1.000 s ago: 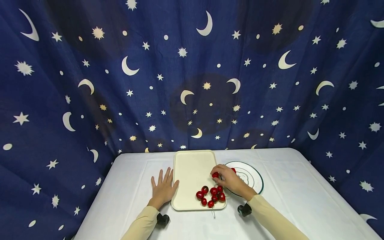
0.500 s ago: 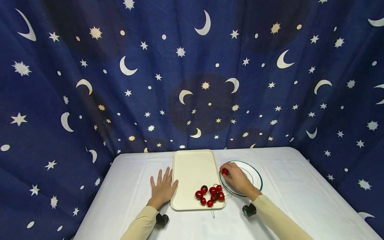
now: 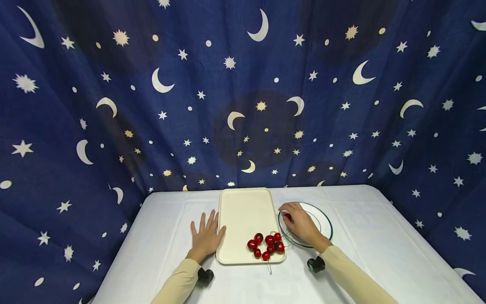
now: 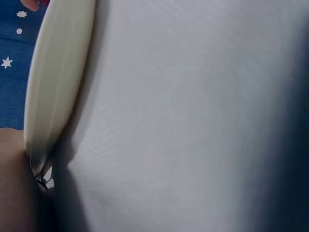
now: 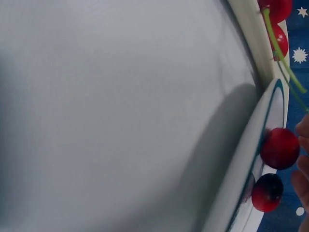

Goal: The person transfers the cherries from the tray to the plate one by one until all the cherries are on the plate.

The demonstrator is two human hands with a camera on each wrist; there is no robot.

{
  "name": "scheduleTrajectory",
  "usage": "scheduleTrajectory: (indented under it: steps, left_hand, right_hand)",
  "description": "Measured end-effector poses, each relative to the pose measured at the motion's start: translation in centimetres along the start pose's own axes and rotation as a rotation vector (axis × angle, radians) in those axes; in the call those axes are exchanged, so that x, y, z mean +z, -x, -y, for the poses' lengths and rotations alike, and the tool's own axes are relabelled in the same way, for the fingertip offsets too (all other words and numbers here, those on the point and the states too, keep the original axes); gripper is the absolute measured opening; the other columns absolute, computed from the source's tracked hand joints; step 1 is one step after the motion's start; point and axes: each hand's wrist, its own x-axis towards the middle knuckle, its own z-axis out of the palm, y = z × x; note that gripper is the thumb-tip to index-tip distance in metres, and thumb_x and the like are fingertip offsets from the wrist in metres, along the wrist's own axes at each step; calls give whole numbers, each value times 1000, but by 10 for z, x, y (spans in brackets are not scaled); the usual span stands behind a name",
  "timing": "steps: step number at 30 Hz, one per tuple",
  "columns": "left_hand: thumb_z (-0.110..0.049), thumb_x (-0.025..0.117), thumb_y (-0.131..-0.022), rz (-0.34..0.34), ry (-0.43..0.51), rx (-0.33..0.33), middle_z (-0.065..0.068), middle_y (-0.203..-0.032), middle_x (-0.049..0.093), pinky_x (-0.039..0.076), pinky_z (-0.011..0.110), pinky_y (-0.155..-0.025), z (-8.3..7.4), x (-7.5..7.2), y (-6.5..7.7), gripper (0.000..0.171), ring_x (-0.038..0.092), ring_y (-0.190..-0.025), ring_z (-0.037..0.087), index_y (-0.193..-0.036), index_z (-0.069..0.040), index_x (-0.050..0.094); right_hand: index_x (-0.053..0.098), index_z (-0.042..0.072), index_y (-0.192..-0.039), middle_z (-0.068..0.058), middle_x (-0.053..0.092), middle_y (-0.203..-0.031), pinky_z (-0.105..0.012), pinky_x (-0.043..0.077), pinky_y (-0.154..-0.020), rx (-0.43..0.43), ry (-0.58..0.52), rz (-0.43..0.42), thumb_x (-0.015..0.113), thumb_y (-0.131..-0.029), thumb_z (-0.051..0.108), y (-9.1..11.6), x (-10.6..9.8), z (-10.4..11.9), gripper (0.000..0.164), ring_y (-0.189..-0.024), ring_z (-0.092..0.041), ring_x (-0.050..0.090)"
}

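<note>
My left hand (image 3: pixel 205 240) lies flat on the white table, fingers spread, with the thumb at the left edge of a cream tray (image 3: pixel 243 211). Several red cherries (image 3: pixel 252 245) sit at the tray's near right corner. Over the white plate (image 3: pixel 320 219) with a dark green rim, my right hand (image 3: pixel 301 223) bends its fingers around a red cherry (image 3: pixel 287 217). In the right wrist view, a red cherry (image 5: pixel 280 148) and a darker cherry (image 5: pixel 267 192) are at the plate, right beside the fingertips (image 5: pixel 303 169). Whether the fingers still pinch one is unclear.
The plate stands against the tray's right side. Thin cherry stems (image 3: pixel 270 269) stick out past the tray's near and right edges. A dark blue curtain (image 3: pixel 243 93) with moons and stars hangs behind the table (image 3: pixel 364 236).
My right hand has moved right, from above the tray's edge to over the plate, taking a cherry along. It then lowered slightly there. The left hand has stayed in place.
</note>
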Motion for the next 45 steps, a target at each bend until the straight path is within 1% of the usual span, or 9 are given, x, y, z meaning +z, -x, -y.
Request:
scheduleTrajectory:
  steps: [5, 8, 12, 18, 24, 28, 32, 36, 45]
  left_hand:
    - [-55, 33, -106, 19, -30, -10, 1, -175, 17, -5, 70, -126, 1, 2, -1, 71, 5, -164, 36, -165, -17, 24]
    - [-58, 31, -107, 25, -46, -13, -1, -176, 15, -5, 70, -126, 4, 4, -3, 71, 3, -164, 35, -165, -20, 22]
    - [-58, 32, -106, 6, -27, -5, 0, -175, 17, -4, 71, -126, 5, 5, -5, 71, 5, -164, 36, -165, -19, 25]
    - [-59, 32, -106, 1, -32, 0, -1, -175, 16, -4, 71, -126, 6, 5, -5, 71, 5, -164, 35, -165, -20, 24]
    - [-57, 31, -106, -18, -44, 3, 0, -175, 17, -4, 70, -126, 5, 8, -6, 71, 6, -164, 36, -165, -18, 25]
    - [-57, 33, -105, -18, -24, 9, 1, -175, 18, -4, 71, -126, 3, 5, -5, 72, 7, -164, 36, -165, -18, 25]
    - [-57, 34, -105, -12, -24, 3, 1, -175, 19, -4, 71, -126, 3, 7, -4, 71, 7, -164, 37, -164, -18, 26]
    - [-56, 35, -106, -15, -21, -6, 1, -175, 20, -4, 71, -126, 6, 10, -5, 70, 8, -164, 36, -164, -19, 28]
    - [-57, 33, -106, -32, -18, 2, 0, -175, 20, -4, 71, -125, 7, 11, -6, 70, 7, -164, 36, -164, -19, 27]
  right_hand:
    - [74, 6, -105, -9, 75, -109, -47, 57, -91, -16, -27, 4, 71, -87, -4, -2, 3, 6, 21, -109, -29, 67]
    - [75, 9, -106, -6, 75, -110, -45, 57, -90, -32, -45, 34, 71, -89, -2, -4, 5, 12, 21, -107, -25, 67]
    - [75, 11, -110, -3, 75, -111, -44, 57, -91, -70, -77, 117, 72, -92, 6, -9, 6, 23, 19, -108, -22, 66]
    - [73, 10, -117, -2, 76, -111, -41, 56, -94, -115, -162, 265, 68, -97, 12, -15, 6, 40, 20, -108, -21, 66]
    - [73, 9, -121, -1, 76, -117, -41, 54, -99, -167, -226, 363, 66, -100, 18, -18, 6, 53, 24, -111, -21, 67]
    - [72, 10, -123, -1, 76, -119, -42, 51, -99, -178, -233, 416, 66, -100, 24, -19, 7, 55, 27, -111, -21, 66]
    - [72, 11, -123, -2, 76, -118, -37, 51, -95, -205, -246, 464, 70, -98, 30, -17, 9, 54, 31, -108, -22, 67]
    - [72, 11, -123, -2, 76, -119, -33, 53, -93, -226, -253, 506, 72, -96, 31, -15, 9, 53, 33, -105, -20, 67]
    - [73, 11, -122, -3, 76, -116, -28, 54, -89, -249, -237, 531, 74, -95, 28, -13, 9, 51, 31, -99, -16, 68]
